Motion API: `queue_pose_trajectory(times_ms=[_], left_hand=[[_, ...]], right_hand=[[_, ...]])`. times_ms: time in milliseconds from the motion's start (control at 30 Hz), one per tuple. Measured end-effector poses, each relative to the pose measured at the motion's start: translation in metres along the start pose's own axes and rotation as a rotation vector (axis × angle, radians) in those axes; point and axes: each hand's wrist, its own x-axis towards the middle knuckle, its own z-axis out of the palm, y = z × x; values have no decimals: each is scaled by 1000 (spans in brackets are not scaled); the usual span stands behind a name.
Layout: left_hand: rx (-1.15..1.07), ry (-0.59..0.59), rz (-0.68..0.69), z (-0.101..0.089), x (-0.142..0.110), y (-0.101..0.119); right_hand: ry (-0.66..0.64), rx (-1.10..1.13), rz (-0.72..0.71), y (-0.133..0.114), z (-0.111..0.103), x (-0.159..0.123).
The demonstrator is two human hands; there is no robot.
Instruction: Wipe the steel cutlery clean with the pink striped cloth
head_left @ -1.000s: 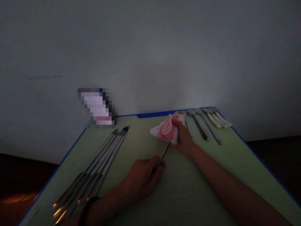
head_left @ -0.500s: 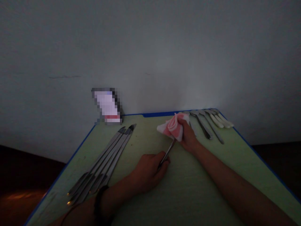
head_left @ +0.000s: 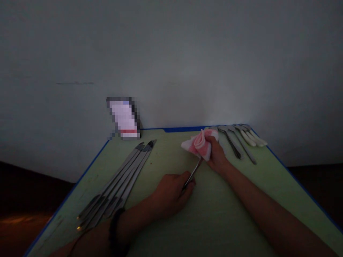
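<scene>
Versus earlier: our holds unchanged | left grip clamped on utensil; right grip on pink-white cloth | green table, six o'clock; grey wall, twelve.

The cloth is pink with white edging, bunched in the grip of the right hand, its fabric curling into a rounded fold just left of the thumb. One pale corner juts out leftward from that grip, and another droops below it. The utensil is slim, metallic and shiny along its bare stem, which runs slantwise from the fingers of the left hand away and rightward to the cloth's lower edge. Its far end is hidden at the cloth, so its kind cannot be told; its near part disappears within the left grip.
</scene>
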Motion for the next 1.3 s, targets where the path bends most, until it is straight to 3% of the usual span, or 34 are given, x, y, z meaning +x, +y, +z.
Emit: queue_pose_trajectory(times_ms=[533,900,1167,1300], left_hand=[[-28,-5,-10,0,-1,0],[-12,-6,-14,1,0,-1],[-22,-22,-24,-1,0,1],[-21,-12,-7,0,0,0]], right_hand=[[-69,-10,58,1,-3,5],[-14,-14,57,0,-3,5],[31,146,-128,-2,5,1],[52,153,-152,-5,6,1]])
